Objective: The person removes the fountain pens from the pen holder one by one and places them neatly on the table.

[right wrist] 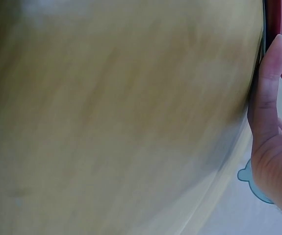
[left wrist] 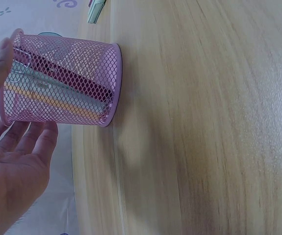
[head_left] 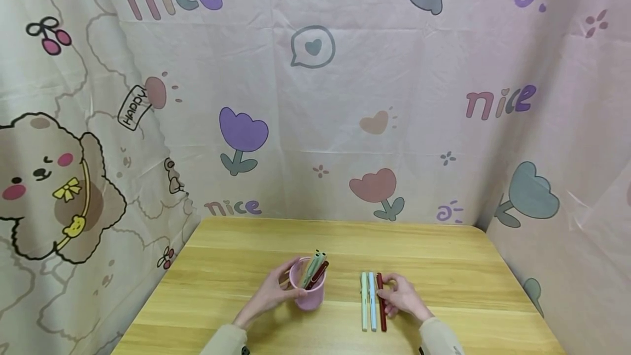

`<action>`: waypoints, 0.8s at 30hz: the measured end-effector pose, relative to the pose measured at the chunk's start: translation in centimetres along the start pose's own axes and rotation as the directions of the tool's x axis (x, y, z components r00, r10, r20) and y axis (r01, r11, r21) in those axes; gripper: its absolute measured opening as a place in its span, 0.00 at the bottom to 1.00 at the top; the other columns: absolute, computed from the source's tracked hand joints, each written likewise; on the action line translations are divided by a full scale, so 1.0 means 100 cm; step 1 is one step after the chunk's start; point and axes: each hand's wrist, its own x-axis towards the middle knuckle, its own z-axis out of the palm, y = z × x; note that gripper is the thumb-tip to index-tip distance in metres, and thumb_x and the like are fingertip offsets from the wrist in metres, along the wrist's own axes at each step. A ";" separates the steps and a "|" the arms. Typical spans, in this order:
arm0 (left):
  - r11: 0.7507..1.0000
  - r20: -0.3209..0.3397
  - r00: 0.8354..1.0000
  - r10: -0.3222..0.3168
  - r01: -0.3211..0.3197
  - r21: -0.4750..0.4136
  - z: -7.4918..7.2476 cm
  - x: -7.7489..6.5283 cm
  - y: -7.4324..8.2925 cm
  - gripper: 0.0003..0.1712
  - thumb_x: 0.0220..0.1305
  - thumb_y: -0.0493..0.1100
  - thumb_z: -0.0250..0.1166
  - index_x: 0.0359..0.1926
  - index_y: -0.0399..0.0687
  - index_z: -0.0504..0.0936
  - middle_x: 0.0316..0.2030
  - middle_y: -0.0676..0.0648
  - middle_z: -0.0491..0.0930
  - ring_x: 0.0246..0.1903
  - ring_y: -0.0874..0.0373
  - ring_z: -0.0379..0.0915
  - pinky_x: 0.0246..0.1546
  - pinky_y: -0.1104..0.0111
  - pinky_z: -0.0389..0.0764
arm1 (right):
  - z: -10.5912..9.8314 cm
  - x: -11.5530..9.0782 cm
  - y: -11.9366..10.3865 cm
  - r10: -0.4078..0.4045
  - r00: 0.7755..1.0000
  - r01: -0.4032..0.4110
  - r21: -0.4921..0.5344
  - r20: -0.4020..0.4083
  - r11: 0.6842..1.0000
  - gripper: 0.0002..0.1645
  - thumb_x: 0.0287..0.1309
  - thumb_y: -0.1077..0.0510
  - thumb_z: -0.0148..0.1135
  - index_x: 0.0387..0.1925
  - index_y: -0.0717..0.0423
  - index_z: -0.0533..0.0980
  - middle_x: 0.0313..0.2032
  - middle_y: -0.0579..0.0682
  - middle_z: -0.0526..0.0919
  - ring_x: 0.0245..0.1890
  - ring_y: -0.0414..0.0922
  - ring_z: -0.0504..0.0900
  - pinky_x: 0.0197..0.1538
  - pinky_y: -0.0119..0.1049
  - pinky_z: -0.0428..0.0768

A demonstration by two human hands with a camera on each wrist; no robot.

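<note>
My left hand grips a pink mesh pen cup near its rim, thumb on the near side and fingers around the back. Through the mesh in the left wrist view, a dark red pen and paler pens lean inside the cup; their ends stick out above the rim. On the table to the right, a pale green pen, a light blue pen and a dark red pen lie side by side. My right hand pinches this dark red pen at its upper half between thumb and fingers.
The wooden table reaches back to a patterned cloth hanging behind it. More cloth hangs along the left and right sides. The pen cup stands left of the row of pens, with bare wood between them.
</note>
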 end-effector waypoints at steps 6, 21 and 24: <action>0.999 -0.003 1.000 -0.020 0.020 -0.026 0.001 0.001 -0.001 0.55 0.55 0.41 0.76 0.76 0.32 0.54 0.74 0.26 0.57 0.71 0.26 0.57 0.71 0.43 0.67 | 0.001 0.000 0.001 -0.002 1.000 0.002 0.003 0.000 1.000 0.26 0.60 0.66 0.65 0.55 0.73 0.66 0.22 0.55 0.78 0.14 0.41 0.79 0.20 0.38 0.87; 1.000 0.007 1.000 -0.006 0.006 -0.015 0.000 0.000 -0.001 0.55 0.55 0.41 0.76 0.75 0.30 0.54 0.73 0.25 0.56 0.71 0.25 0.57 0.71 0.43 0.67 | 0.000 0.001 0.002 -0.017 1.000 0.017 -0.003 0.002 1.000 0.26 0.61 0.66 0.65 0.55 0.73 0.67 0.22 0.55 0.78 0.14 0.41 0.79 0.20 0.38 0.87; 1.000 0.007 1.000 -0.008 0.008 -0.021 0.000 0.000 0.001 0.54 0.56 0.40 0.76 0.75 0.30 0.54 0.73 0.25 0.56 0.71 0.25 0.57 0.71 0.43 0.67 | 0.000 0.001 0.003 -0.019 1.000 0.019 -0.005 0.002 1.000 0.26 0.60 0.65 0.65 0.56 0.72 0.67 0.22 0.55 0.78 0.13 0.41 0.79 0.20 0.38 0.87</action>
